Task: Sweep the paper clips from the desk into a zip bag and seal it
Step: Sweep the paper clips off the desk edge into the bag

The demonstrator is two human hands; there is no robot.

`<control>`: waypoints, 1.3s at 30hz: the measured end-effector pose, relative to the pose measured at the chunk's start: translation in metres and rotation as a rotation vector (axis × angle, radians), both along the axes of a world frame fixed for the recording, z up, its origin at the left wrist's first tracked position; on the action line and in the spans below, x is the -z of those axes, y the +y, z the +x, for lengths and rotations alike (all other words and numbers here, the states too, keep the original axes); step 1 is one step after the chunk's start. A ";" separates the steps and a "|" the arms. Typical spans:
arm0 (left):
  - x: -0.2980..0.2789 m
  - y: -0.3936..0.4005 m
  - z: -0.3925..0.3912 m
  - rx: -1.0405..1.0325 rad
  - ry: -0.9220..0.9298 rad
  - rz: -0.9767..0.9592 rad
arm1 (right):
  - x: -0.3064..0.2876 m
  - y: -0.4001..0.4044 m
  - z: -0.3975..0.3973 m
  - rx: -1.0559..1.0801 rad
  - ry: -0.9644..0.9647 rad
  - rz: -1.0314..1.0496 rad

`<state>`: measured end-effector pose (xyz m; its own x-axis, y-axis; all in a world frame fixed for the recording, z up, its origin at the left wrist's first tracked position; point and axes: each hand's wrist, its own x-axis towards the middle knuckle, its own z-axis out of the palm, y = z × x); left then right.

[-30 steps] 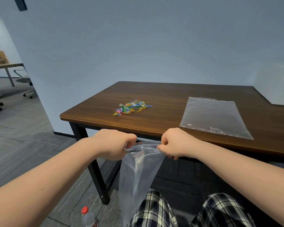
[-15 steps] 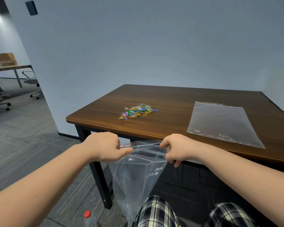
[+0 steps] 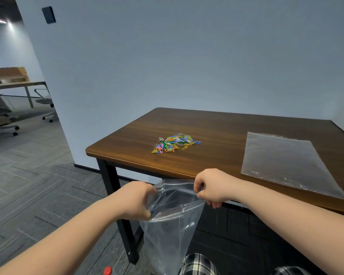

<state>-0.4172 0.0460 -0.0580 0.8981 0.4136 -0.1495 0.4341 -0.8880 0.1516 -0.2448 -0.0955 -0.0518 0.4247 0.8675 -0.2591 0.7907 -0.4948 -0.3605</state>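
A pile of coloured paper clips (image 3: 174,142) lies on the brown wooden desk (image 3: 216,132), near its front left corner. Just below the desk's front edge hangs a clear zip bag (image 3: 168,231), its mouth pulled open. My left hand (image 3: 135,200) pinches the near left side of the mouth. My right hand (image 3: 212,186) pinches the far right side, close under the desk edge. The bag's lower end drops toward my lap.
A second clear zip bag (image 3: 284,161) lies flat on the desk's right part. A black desk leg (image 3: 117,211) stands beside the held bag. A red bottle cap (image 3: 107,270) shows on the floor. Office chairs (image 3: 0,114) stand far left.
The hands have pulled the held bag's mouth wider open and lifted it closer to the desk's front edge. The view has shifted left and nearer.
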 end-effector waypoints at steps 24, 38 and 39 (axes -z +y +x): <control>0.040 0.044 0.013 -0.481 -0.283 -0.440 | 0.003 0.126 0.032 0.229 0.086 0.801; 0.048 0.062 0.029 -0.491 -0.262 -0.467 | 0.002 0.182 0.047 0.065 0.173 0.521; 0.048 0.063 0.030 -0.493 -0.268 -0.467 | 0.002 0.181 0.047 0.057 0.188 0.517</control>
